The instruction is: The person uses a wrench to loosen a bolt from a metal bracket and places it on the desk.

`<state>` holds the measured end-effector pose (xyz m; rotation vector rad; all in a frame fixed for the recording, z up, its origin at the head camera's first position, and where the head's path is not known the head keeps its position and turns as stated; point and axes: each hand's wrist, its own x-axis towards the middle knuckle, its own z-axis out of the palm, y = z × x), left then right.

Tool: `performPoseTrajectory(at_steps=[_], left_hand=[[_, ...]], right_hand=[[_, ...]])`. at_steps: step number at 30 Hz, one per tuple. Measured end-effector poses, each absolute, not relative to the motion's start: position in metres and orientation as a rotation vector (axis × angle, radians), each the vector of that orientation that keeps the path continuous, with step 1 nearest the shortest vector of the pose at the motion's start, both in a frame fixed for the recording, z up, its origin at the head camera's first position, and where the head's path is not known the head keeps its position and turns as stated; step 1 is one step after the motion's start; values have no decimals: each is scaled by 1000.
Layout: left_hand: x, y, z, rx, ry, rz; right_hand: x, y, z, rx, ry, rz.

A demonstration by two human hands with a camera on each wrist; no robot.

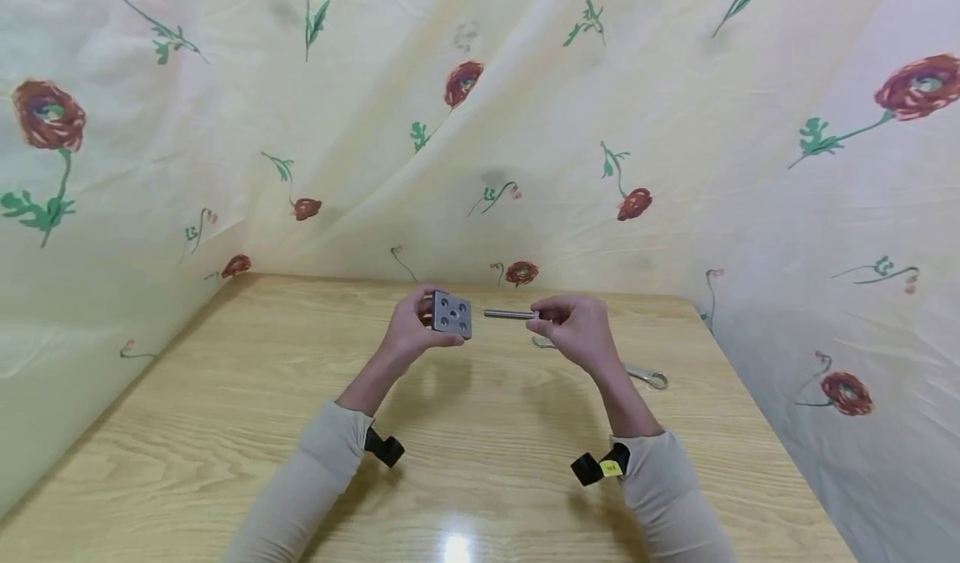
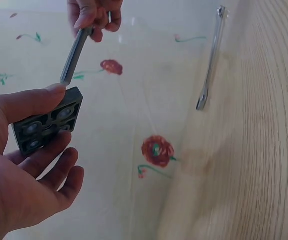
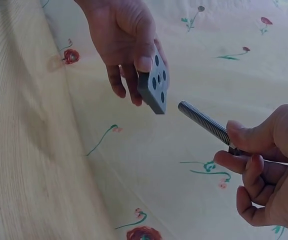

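A square grey metal plate (image 1: 452,315) with several holes is held up over the table by my left hand (image 1: 411,329), thumb on one edge and fingers on the opposite one. Facing it, a threaded bolt (image 1: 508,314) is pinched at its head by the thumb and forefinger of my right hand (image 1: 581,329). In the right wrist view the bolt's free end (image 3: 184,106) points at the holed face of the plate (image 3: 156,82), with a gap between them. The left wrist view shows cup-shaped recesses on the plate's other face (image 2: 46,122).
A combination wrench (image 1: 648,376) lies on the wooden table (image 1: 480,480) behind my right forearm, partly hidden by it. Flower-patterned cloth (image 1: 390,171) hangs behind the table and along its sides. Each wrist wears a black camera (image 1: 386,448).
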<state>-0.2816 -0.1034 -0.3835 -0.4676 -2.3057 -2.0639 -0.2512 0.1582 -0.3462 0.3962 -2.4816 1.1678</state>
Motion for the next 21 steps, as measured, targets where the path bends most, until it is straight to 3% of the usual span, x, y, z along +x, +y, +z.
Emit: performPoseTrajectory(at_steps=[21], left_hand=[[-308,-176,-399,-378,-2345,-2038]], right_hand=[[-300,128,-385,275,-2506,1532]])
